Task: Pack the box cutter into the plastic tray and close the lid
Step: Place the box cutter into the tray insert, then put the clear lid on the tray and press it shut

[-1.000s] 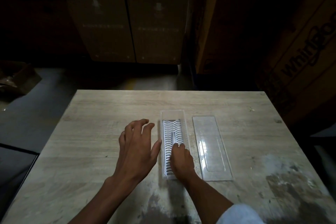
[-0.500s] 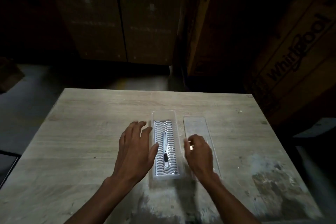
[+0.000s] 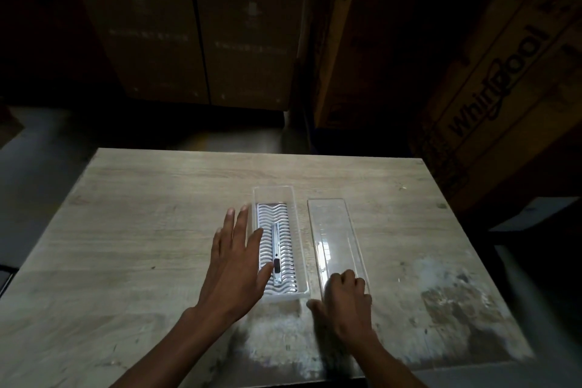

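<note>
A dim storeroom stacked with cardboard boxes [image 3: 201,41] surrounds a pale wooden counter [image 3: 126,230]. The box cutter [image 3: 276,253] already lies in the clear plastic tray [image 3: 274,195], so the lid [image 3: 330,224], lying flat just right of the tray, comes next. It is best lifted by its near end, kept level, and lowered squarely onto the rim. The left hand [image 3: 234,264] rests flat against the tray's left wall, fingers spread, gripping nothing. The right hand [image 3: 345,299] curls its fingers over the lid's near end, apparently touching it but not yet gripping it.

Cardboard boxes [image 3: 491,79] behind wooden table [image 3: 141,246]
</note>
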`<state>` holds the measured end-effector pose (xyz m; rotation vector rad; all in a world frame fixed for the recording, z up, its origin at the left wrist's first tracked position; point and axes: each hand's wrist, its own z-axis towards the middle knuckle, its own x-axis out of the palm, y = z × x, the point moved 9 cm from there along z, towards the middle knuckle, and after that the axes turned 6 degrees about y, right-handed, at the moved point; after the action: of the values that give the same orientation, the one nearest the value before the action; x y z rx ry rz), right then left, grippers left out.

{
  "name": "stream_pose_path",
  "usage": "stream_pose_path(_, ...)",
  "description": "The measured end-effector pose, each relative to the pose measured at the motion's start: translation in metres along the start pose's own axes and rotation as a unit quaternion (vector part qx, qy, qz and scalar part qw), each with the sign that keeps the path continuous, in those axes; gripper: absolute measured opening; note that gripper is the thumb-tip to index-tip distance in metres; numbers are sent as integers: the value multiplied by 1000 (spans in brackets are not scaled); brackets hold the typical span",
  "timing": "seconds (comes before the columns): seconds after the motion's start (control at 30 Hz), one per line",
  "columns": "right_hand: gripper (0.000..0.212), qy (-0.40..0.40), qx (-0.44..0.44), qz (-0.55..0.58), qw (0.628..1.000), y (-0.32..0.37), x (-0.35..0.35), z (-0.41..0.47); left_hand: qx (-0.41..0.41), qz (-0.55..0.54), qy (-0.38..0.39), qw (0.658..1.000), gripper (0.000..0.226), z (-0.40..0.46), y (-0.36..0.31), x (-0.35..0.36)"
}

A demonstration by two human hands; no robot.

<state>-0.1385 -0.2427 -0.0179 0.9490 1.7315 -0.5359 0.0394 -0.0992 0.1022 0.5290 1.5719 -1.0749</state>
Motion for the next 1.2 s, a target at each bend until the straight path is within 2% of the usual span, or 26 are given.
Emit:
stream_pose_path(0.13,55,13,0,14,1000,-1,0,5,-11,-13,9,1000,62,-2,7,2)
stream_pose_path(0.23,49,14,-12,-3,1000,-4,-8,6,-32,-43,47,997,65,-2,13,9)
stream_pose_path(0.33,41,-75,0,88,993,-15,-49,4,-55,-83,73,992,65,-3,20,16)
stream_pose_path(0.4,37,-156,48,188,969,-40,-86,8,-67,-101,85,989,66,-2,22,20)
stream_pose_path(0.47,33,-212,108,329,914,-72,-118,16,-76,-115,92,986,65,-1,22,25)
stream_pose_path(0.53,32,-202,126,542,806,-85,-127,28,-84,-132,92,983,64,2,22,29)
stream_pose_path(0.6,31,-158,115,691,695,-74,-123,39,-93,-143,93,981,63,4,22,34)
stream_pose_path(0.63,30,-135,109,723,669,-63,-120,43,-98,-147,95,980,62,4,23,37)
stream_pose_path(0.73,32,-79,75,763,637,-17,-108,41,-126,-191,97,969,57,5,28,46)
stream_pose_path(0.8,32,-53,66,777,623,9,-96,35,-151,-228,92,957,55,5,34,47)
stream_pose_path(0.9,35,-23,75,778,624,33,-74,30,-181,-261,90,944,55,4,42,48)
stream_pose_path(1.03,35,2,91,729,678,36,-44,29,-210,-285,104,929,59,0,44,51)
stream_pose_path(1.2,39,14,96,694,714,32,-32,6,-225,-300,138,917,59,-4,35,62)
